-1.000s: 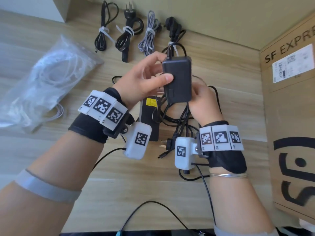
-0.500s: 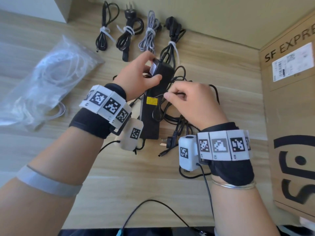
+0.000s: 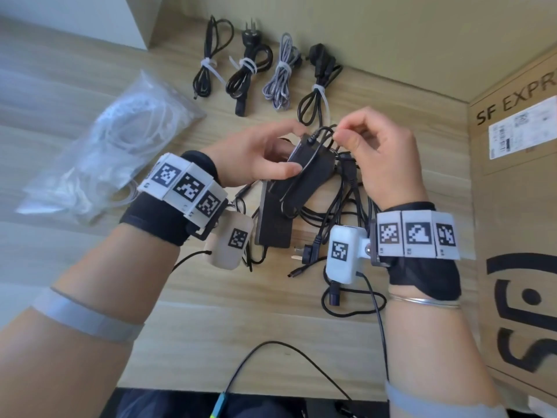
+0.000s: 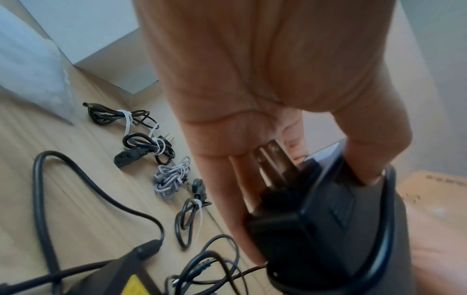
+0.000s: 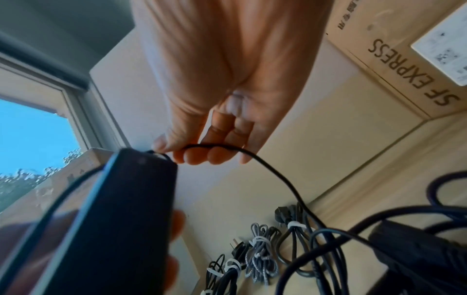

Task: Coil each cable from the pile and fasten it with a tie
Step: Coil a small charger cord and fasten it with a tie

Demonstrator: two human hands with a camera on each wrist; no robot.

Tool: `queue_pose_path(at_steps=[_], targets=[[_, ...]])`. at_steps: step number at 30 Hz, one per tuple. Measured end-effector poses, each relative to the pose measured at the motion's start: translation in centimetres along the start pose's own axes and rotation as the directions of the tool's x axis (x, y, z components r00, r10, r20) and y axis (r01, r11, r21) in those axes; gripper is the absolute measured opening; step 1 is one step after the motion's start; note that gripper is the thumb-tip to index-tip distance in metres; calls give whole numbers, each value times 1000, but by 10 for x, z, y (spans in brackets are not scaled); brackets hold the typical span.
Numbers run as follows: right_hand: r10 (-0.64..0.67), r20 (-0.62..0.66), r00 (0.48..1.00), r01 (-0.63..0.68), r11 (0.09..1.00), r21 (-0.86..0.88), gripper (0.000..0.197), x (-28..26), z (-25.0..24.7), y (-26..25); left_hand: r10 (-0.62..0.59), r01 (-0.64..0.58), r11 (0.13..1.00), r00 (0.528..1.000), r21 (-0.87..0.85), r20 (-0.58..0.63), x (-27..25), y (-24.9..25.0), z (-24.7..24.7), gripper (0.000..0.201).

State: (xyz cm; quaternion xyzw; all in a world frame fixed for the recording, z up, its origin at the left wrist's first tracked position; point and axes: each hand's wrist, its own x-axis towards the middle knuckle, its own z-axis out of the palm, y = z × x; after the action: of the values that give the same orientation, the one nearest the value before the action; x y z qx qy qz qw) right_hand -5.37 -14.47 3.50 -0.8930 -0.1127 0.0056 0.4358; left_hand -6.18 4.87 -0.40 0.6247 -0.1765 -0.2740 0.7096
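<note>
My left hand [image 3: 265, 158] [image 4: 290, 179] grips a black power adapter [image 3: 310, 167] [image 4: 336, 221] [image 5: 108, 219] lifted above the cable pile [image 3: 334, 212]. Its thin black cord [image 3: 324, 135] [image 5: 272, 171] loops over the adapter's far end. My right hand [image 3: 349, 135] [image 5: 199, 151] pinches that cord between thumb and fingertips just past the adapter. A larger black adapter with a yellow label [image 3: 272, 224] [image 4: 131, 283] lies flat under the lifted one. Tangled black cables and a plug [image 3: 304, 253] spread around it on the wooden table.
Four coiled cables fastened with white ties [image 3: 259, 73] [image 4: 156, 159] [image 5: 257, 257] lie in a row at the table's far edge. A clear bag of white ties [image 3: 108, 146] sits at left. A cardboard box [image 3: 518, 182] [image 5: 404, 65] stands along the right side.
The left hand tilted the adapter from upright to slanted. The right hand came out from behind it, took hold of the cord and lifted it to the adapter's far end.
</note>
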Motion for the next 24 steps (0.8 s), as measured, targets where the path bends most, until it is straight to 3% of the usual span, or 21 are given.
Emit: queue_pose_path(at_steps=[5, 8, 15, 19, 21, 24], targets=[[60, 0, 998, -59, 993, 102, 19, 4, 6, 1, 86, -91, 984, 995, -151, -40, 1, 25, -2, 23], [119, -19, 993, -114, 978, 173, 23, 8, 15, -3, 96, -117, 979, 988, -169, -124, 5, 37, 0, 25], [257, 38, 966, -258, 965, 51, 18, 9, 29, -15, 76, -126, 976, 961, -178, -265, 13, 58, -2, 26], [273, 211, 939, -289, 956, 49, 24, 7, 26, -23, 102, -146, 985, 927, -96, -360, 13, 66, -10, 14], [255, 312, 915, -264, 965, -14, 23, 1, 29, -26, 101, -129, 991, 917, -47, -387, 14, 67, -16, 13], [223, 360, 906, -172, 970, -169, 15, -7, 30, -32, 61, -51, 998, 921, 35, -386, 16, 63, -20, 20]])
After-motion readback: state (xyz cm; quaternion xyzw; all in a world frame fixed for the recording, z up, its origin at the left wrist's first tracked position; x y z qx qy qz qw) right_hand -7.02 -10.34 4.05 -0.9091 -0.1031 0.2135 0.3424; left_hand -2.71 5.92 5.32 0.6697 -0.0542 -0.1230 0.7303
